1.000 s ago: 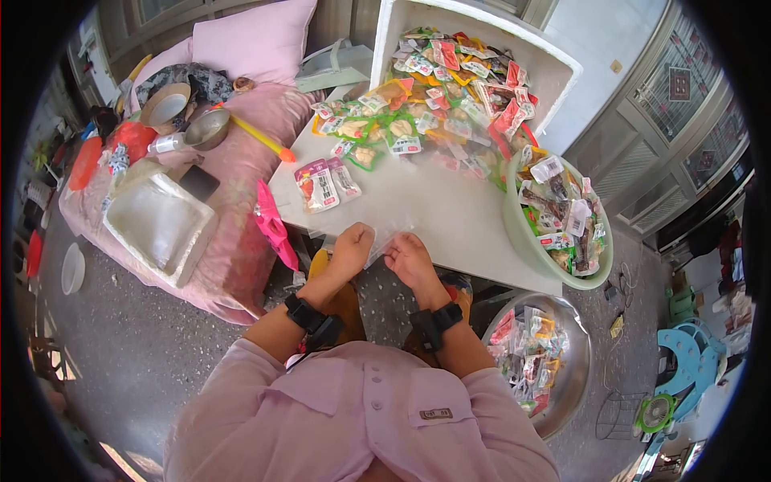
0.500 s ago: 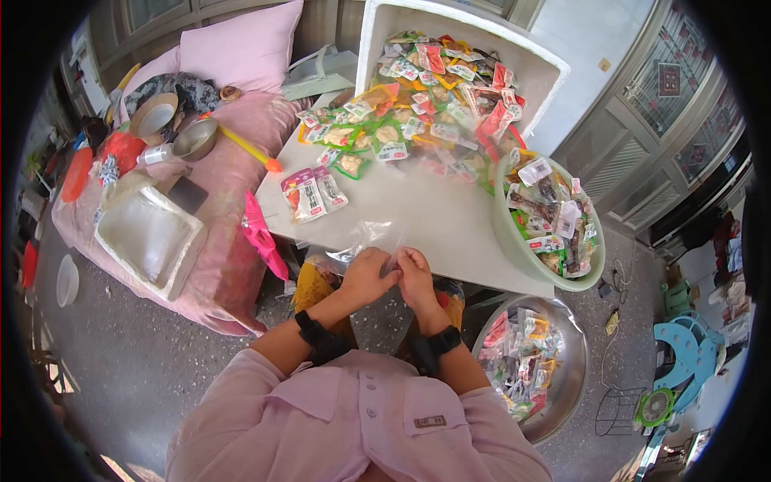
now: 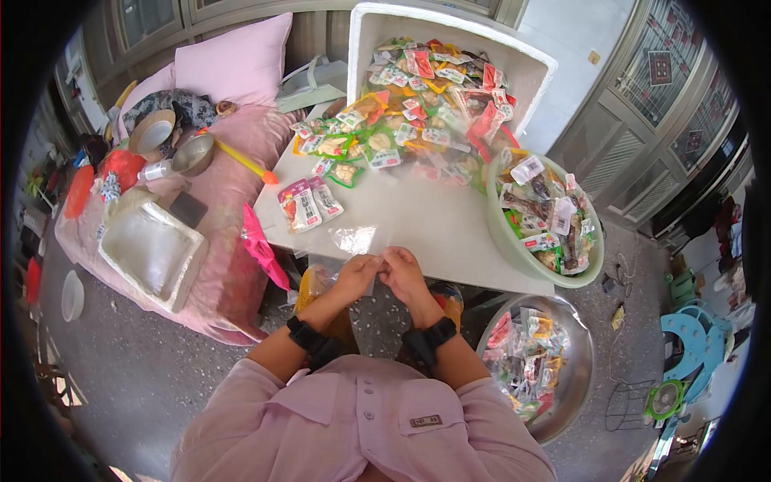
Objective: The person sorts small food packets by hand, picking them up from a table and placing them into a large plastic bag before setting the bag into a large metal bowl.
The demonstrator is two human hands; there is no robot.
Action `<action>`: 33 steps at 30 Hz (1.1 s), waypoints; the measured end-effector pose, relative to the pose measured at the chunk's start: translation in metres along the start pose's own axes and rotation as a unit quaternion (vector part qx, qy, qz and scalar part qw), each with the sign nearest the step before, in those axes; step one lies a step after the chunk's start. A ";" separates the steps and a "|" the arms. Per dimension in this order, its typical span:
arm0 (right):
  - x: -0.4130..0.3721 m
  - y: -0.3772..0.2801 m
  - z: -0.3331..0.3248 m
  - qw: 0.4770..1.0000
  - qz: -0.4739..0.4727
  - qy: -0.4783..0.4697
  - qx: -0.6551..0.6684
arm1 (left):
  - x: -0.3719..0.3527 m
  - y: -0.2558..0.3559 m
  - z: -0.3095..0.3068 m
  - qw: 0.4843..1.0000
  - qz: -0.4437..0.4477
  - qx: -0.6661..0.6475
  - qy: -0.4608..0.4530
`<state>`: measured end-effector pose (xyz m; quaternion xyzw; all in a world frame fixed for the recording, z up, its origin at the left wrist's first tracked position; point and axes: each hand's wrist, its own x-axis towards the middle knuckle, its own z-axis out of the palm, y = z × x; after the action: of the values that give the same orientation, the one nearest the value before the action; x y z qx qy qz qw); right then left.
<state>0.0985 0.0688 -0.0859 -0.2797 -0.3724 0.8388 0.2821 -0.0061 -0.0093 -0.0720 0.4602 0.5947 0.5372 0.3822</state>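
Observation:
Near the table's front edge, my left hand (image 3: 358, 275) and my right hand (image 3: 401, 275) meet, with fingers pinched on a clear plastic bag (image 3: 352, 240). The bag lies partly on the table and partly hangs at its edge. Two pink and white packets (image 3: 310, 204) lie just beyond it to the left. Farther back, a heap of colourful sealed food packets (image 3: 384, 145) spills from a white foam box (image 3: 532, 60) onto the table (image 3: 401, 213).
At the table's right stands a green basin (image 3: 503, 226) of packets. Below it, a metal basin (image 3: 585, 377) holds more. A pink bag (image 3: 263, 247) hangs at the left edge. The pink-covered bed (image 3: 233, 173) bears bowls and a foam tray (image 3: 190, 273).
Both hands have moved slightly, their fingertips now closer together on the bag. The camera view has shifted a little. The packets lie as before.

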 end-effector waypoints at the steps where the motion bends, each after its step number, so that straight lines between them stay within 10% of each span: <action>1: 0.001 0.002 0.000 1.000 0.000 -0.006 0.007 | 0.000 -0.001 -0.001 1.000 -0.012 -0.003 -0.002; 6: 0.007 0.011 0.000 0.999 -0.013 -0.034 0.012 | 0.001 -0.006 -0.007 0.996 -0.069 -0.062 -0.007; 16: 0.031 -0.014 0.048 0.989 -0.081 -0.114 0.053 | 0.015 0.045 -0.034 0.879 0.263 0.352 0.186; 19: 0.039 -0.014 0.058 0.994 -0.071 -0.083 0.027 | 0.026 0.033 -0.039 0.870 0.241 0.390 0.182; 26: 0.071 0.009 0.040 1.000 -0.003 -0.022 0.021 | 0.042 -0.001 -0.053 0.996 0.011 0.059 0.069; 33: 0.081 0.007 0.039 0.997 -0.009 -0.068 0.028 | 0.055 -0.024 -0.063 0.980 -0.061 -0.158 0.102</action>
<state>0.0151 0.1022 -0.0902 -0.2100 -0.3697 0.8634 0.2716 -0.0851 0.0248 -0.0858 0.2992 0.5653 0.6442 0.4195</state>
